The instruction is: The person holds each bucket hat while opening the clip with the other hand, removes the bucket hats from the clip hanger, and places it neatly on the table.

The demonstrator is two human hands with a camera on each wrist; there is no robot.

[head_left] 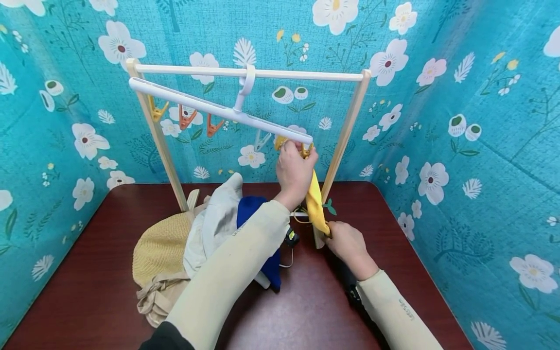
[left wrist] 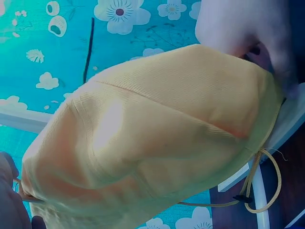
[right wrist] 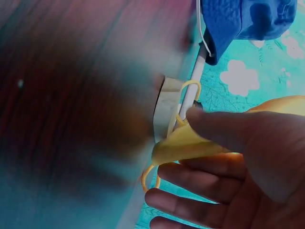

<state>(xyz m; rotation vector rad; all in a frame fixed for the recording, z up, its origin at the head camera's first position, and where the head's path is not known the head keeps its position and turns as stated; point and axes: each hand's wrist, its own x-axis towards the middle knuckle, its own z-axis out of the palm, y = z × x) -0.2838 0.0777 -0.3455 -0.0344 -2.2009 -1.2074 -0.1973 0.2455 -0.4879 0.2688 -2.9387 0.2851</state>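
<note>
A yellow cloth hat (head_left: 314, 199) with a drawstring hangs below the low right end of a tilted white hanger (head_left: 192, 101). At that end my left hand (head_left: 294, 170) pinches a yellow clip (head_left: 306, 151) by the hat's upper edge. Lower down, my right hand (head_left: 347, 243) holds the hat's bottom edge. In the right wrist view the thumb (right wrist: 224, 129) lies over the yellow fabric, with the fingers beneath it. The left wrist view shows the hat (left wrist: 157, 129) stretched between both hands, its cord loop (left wrist: 276, 186) dangling near the right hand.
The hanger hooks over a wooden rack (head_left: 306, 74). Other clips, including a red one (head_left: 185, 118), hang along it. To the left on the brown table (head_left: 57, 291) lie a tan woven hat (head_left: 162, 243), a pale grey cloth (head_left: 214, 218) and a blue hat (head_left: 251, 206). A green sprout ornament (head_left: 330, 207) shows beside the yellow hat.
</note>
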